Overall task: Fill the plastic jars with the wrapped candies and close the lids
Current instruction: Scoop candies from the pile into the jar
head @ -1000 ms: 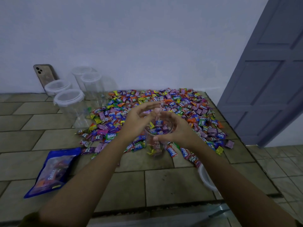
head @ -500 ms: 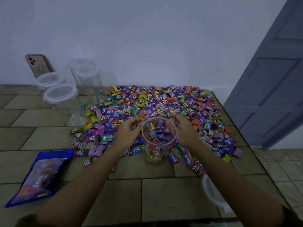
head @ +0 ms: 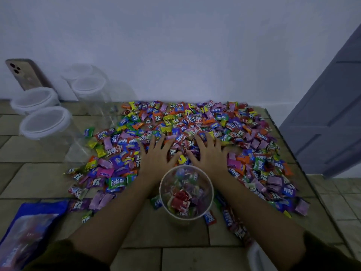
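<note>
- Both hands sit flat on the candy pile (head: 195, 122), just past the open jar (head: 161, 192). Left hand (head: 158, 153) and right hand (head: 210, 153) have fingers spread, palms down, nothing pinched.
- The jar stands upright on the tiled table (head: 175, 235) between the two forearms. It looks partly filled, with room on top.
- Step in hand, my read: gather a double handful for the jar.
- To do it well: rake the fingers inward, bring the thumbs together, cup from both sides, lift clear of the rim, release over the mouth.
- Keep the scoop modest. The mouth is narrower than two cupped hands, so overloading likely spills.
- The forearms flank the jar closely. Lift the hands up before pulling back, or a wrist could tip it.
- Room: bare tile near side and left. The blue bag (head: 29, 227) lies at the near-left corner.
- The right table edge (head: 304, 173) runs right beside the pile, so sweep candies inward, not rightward.
- A white object (head: 256, 257) at the near-right edge is probably the loose lid, partly cut off.
- Lidded empty jars (head: 46, 122) stand far left, well apart from the hands. A phone (head: 23, 75) leans on the wall behind them.
</note>
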